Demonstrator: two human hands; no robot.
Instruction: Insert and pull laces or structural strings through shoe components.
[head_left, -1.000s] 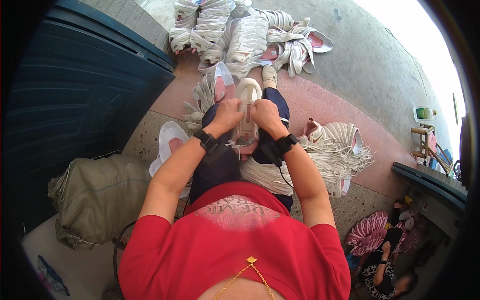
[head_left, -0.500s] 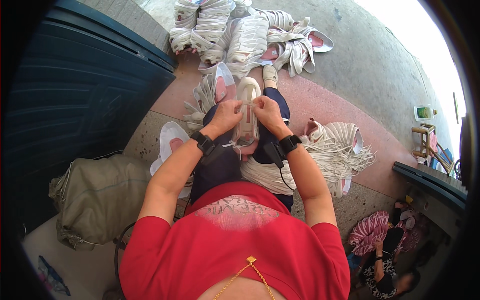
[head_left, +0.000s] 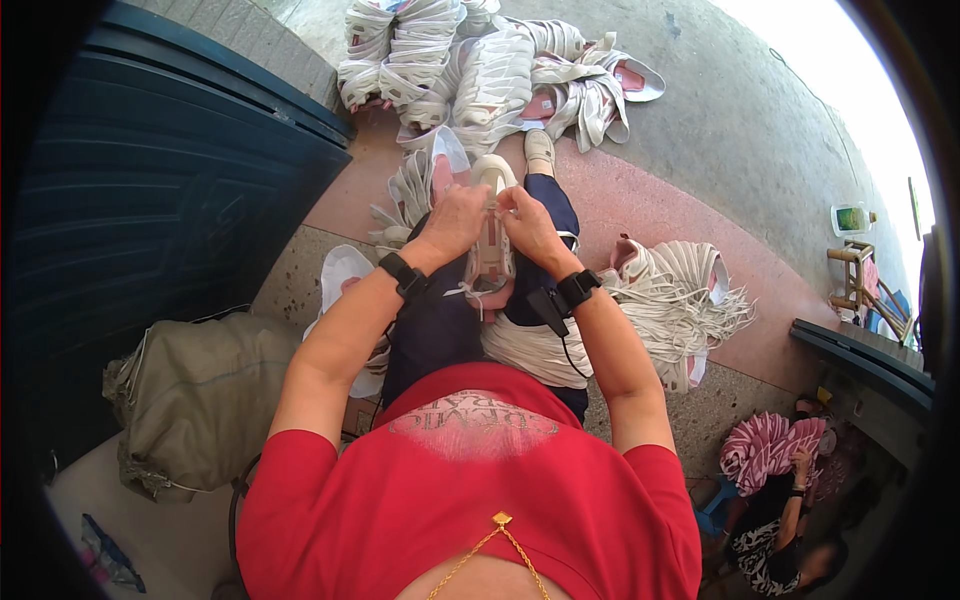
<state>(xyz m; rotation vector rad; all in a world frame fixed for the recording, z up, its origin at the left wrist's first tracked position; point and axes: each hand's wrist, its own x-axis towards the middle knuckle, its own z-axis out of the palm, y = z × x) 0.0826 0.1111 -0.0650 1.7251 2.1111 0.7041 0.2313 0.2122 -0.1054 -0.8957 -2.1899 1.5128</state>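
Observation:
A white and beige shoe upper (head_left: 490,258) with a pink lining lies between my thighs, its pale rounded toe pointing away from me. My left hand (head_left: 458,218) is closed over its left side near the toe, fingertips pinched at the lacing area. Facing it, my right hand (head_left: 530,224) pinches the right side of the same opening. Whatever thin lace may be between the fingertips is too small to make out. A bundle of white shoelaces (head_left: 535,352) lies across my lap, below the upper.
Stacked white shoe uppers (head_left: 495,85) are heaped beyond my feet. More uppers (head_left: 665,275) with loose laces lie at right, others (head_left: 408,195) at left. A stuffed olive sack (head_left: 215,395) and dark blue door (head_left: 190,190) stand left. Lower right, a person handles pink-and-white pieces (head_left: 765,450).
My two hands have come closer together over the upper, the left shifting up and right toward the toe. The person at lower right has moved the pink-and-white pieces.

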